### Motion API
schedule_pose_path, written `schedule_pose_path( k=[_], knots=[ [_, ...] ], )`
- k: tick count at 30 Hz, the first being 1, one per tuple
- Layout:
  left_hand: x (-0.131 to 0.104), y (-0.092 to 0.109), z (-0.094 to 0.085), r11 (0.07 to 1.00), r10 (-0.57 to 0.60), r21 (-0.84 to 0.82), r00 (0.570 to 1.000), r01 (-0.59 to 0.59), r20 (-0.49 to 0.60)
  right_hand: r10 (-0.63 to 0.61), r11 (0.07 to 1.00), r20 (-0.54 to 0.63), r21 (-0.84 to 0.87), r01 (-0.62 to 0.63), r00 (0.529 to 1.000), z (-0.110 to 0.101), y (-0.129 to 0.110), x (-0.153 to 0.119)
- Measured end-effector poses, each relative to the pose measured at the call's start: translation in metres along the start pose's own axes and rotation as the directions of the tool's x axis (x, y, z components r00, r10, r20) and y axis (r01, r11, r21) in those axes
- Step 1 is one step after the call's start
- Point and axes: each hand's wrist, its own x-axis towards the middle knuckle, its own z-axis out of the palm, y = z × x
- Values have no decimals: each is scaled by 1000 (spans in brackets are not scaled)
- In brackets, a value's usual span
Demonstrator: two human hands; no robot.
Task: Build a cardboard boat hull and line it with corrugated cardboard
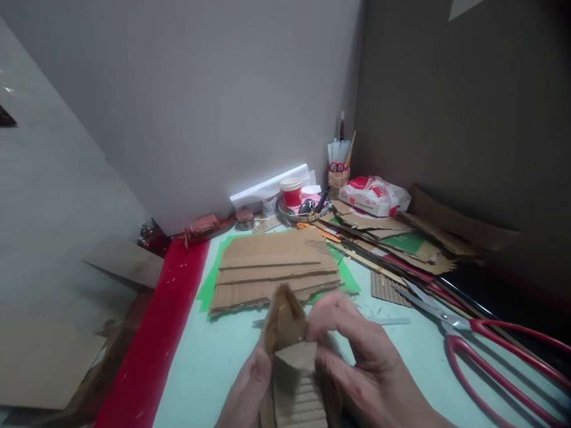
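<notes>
Between my two hands is a folded cardboard piece (301, 385) with a ridged corrugated inner face and raised sides that meet in a peak at the far end. My left hand (247, 389) grips its left side, the thumb lying along the edge. With fingers bent, my right hand (364, 356) pinches the right side near the peak. Some blur covers the fingertips and the cardboard. Beyond them lie flat cardboard sheets (269, 257) on top of green paper (209, 280).
Large red-handled scissors (455, 322) lie at the right, blades pointing left. Behind them are cardboard scraps (435, 252) and a wipes packet (374, 196). A red paper cup (292, 192) stands on a round tray (285, 215) beside a pen holder (338, 176). Grey walls close off the back.
</notes>
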Motion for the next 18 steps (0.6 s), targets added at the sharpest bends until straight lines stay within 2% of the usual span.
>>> schedule_pose_path(
  k=[4,8,13,15,18],
  knots=[
    [13,-8,-6,990,71,125,997,-71,3,23,998,-21,61,-22,1000,8,1,-4],
    [22,-3,-6,980,11,194,995,-30,100,72,990,-31,123,-68,997,15,2,-5],
    [20,3,-2,926,28,365,985,-90,172,136,980,-12,147,-133,991,20,1,-7],
    [19,2,0,913,34,399,989,-89,141,130,986,-10,103,-128,991,21,1,-8],
    [15,1,6,888,83,451,996,-85,25,30,999,0,-25,-30,1000,21,2,-10]
  ],
)
